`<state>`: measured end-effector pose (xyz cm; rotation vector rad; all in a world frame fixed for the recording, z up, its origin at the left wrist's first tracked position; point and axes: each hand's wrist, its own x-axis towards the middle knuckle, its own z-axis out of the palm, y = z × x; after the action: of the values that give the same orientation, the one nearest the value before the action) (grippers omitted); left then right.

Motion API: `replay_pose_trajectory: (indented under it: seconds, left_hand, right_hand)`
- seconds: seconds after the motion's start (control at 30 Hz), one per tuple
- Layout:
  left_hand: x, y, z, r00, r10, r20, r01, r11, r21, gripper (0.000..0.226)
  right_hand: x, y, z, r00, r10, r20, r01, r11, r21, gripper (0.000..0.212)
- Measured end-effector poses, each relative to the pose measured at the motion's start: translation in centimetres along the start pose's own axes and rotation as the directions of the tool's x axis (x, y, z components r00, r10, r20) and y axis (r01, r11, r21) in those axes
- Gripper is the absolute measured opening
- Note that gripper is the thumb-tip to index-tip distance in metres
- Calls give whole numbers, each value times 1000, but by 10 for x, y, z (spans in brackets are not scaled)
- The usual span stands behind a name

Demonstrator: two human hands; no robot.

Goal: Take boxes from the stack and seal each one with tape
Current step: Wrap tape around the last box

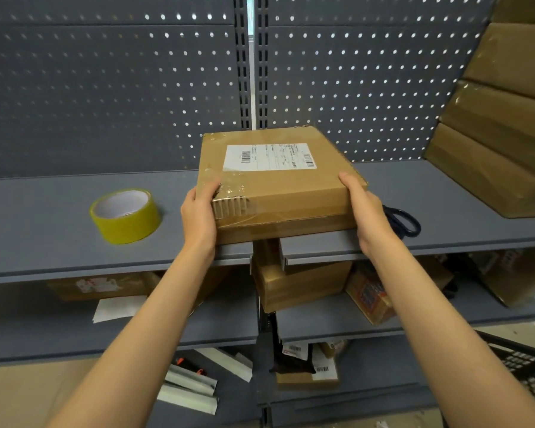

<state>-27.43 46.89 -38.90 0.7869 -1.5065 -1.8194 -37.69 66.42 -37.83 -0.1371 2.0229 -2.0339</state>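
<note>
A flat brown cardboard box [286, 186] with a white shipping label lies on the grey shelf [59, 211], its near edge over the shelf's front. My left hand [200, 214] grips its near left corner, thumb on the taped top. My right hand [368, 211] grips its right side, thumb on top. A roll of yellow tape [124, 215] lies flat on the shelf to the left of the box. A stack of brown boxes [504, 118] leans at the right end of the shelf.
Dark-handled scissors [405, 220] lie on the shelf just behind my right hand. A perforated grey back panel [105, 88] closes the shelf at the rear. Lower shelves hold more boxes [303, 282], papers and packets. A black crate [525, 362] sits at the lower right.
</note>
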Motion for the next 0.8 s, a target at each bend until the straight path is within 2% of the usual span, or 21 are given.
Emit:
replay_pose_trajectory:
  seconds: [0.13, 0.23, 0.37, 0.47, 0.57, 0.67, 0.77, 0.8]
  left_hand:
    - [-3, 4, 2, 1000, -16, -14, 16, 999, -35, 43]
    - [-9, 7, -2, 999, 47, -9, -48, 997, -57, 46]
    - [-24, 21, -7, 996, 92, -21, -93, 991, -99, 30]
    - [-37, 35, -10, 994, 111, -23, -113, 986, -125, 19]
    - [-52, 47, -9, 985, 169, -44, -173, 979, -104, 30]
    - [-59, 61, -8, 962, 224, -158, -249, 954, -165, 25]
    - [-65, 66, -4, 910, 220, -353, -311, 924, -225, 54]
    - [-72, 65, 2, 918, 193, -347, -280, 934, -220, 60]
  right_hand:
    - [-1, -5, -5, 997, 32, 63, -34, 999, 31, 28]
    - [-4, -9, -13, 993, 48, 106, -53, 998, 43, 26]
    - [-9, -25, -23, 982, 54, 180, -75, 991, 112, 29]
    - [-11, -34, -33, 949, 77, 306, -135, 976, 173, 34]
    - [-19, -40, -43, 903, 76, 424, -194, 950, 243, 39]
    - [-29, -46, -45, 909, 51, 414, -204, 921, 333, 33]
    - [-41, -50, -42, 912, -23, 409, -196, 853, 484, 25]
    - [-46, -50, -36, 908, -65, 413, -182, 828, 531, 26]
